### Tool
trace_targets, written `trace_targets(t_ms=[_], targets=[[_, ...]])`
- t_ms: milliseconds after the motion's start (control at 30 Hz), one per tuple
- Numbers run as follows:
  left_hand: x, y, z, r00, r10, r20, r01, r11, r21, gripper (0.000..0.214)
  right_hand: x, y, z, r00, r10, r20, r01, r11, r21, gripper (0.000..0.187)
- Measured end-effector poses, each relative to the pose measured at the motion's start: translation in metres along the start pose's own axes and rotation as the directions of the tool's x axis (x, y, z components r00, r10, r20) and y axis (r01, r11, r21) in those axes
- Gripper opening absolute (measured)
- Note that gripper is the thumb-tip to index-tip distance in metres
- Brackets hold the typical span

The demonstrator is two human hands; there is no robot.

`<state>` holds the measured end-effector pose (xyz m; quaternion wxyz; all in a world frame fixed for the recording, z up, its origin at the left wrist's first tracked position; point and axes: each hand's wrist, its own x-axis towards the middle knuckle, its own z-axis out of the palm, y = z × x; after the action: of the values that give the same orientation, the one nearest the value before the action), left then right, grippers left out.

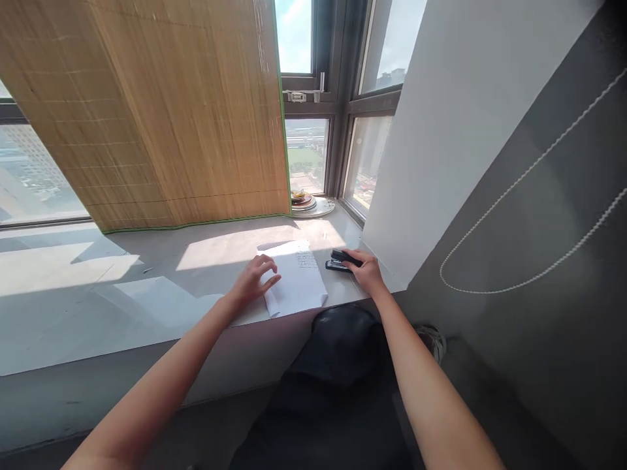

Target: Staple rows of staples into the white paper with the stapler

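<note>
White sheets of paper [294,287] lie on the window ledge in front of me, with dark handwriting near their top right and slightly curled lower corners. My left hand [255,279] is over the left edge of the paper, its thumb and fingers apart and nothing between them. To the right of the paper, my right hand [365,269] grips a black stapler [337,260] from its right end. The stapler's jaws point left and stand apart from the paper. Whether it rests on the ledge I cannot tell.
A woven bamboo blind [191,117] hangs over the left window. Several stacked plates [313,207] stand in the far corner of the ledge [137,320]. A white wall [421,130] bounds the right side, where a looped cord [470,292] hangs.
</note>
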<state>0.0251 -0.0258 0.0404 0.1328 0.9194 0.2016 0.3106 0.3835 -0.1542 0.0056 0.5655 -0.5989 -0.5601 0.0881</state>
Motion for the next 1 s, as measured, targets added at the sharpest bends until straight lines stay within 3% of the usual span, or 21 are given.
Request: trace_targets(t_ms=[67,133,300,433,700,1000], targets=[[0.013,0.01,0.006,0.98,0.079,0.182,-0.086,0.996,0.026,0.025,0.001,0.005,-0.002,0.997,-0.007,0.073,0.006,1.0,0.015,0.038],[0.031,0.017,0.016,0.943,0.125,0.308,-0.13,0.991,-0.003,0.039,0.004,0.003,0.002,0.99,-0.031,0.139,0.027,0.999,0.032,0.038],[0.063,0.008,0.041,0.876,0.209,0.435,-0.114,0.965,-0.234,0.066,0.004,-0.013,0.016,0.978,-0.089,0.188,0.093,0.996,-0.013,0.038],[0.064,-0.002,0.056,0.885,0.231,0.403,-0.118,0.951,-0.286,0.061,0.0,-0.017,0.016,0.98,-0.125,0.152,0.137,0.988,-0.074,0.04],[0.054,0.012,0.073,0.948,0.192,0.255,-0.134,0.965,-0.226,0.041,0.0,-0.021,0.014,0.963,-0.153,0.222,0.182,0.977,-0.114,0.04],[0.042,0.017,0.078,0.969,0.175,0.173,-0.108,0.934,-0.341,0.046,-0.005,-0.03,0.019,0.946,-0.217,0.242,0.282,0.917,-0.281,0.054]])
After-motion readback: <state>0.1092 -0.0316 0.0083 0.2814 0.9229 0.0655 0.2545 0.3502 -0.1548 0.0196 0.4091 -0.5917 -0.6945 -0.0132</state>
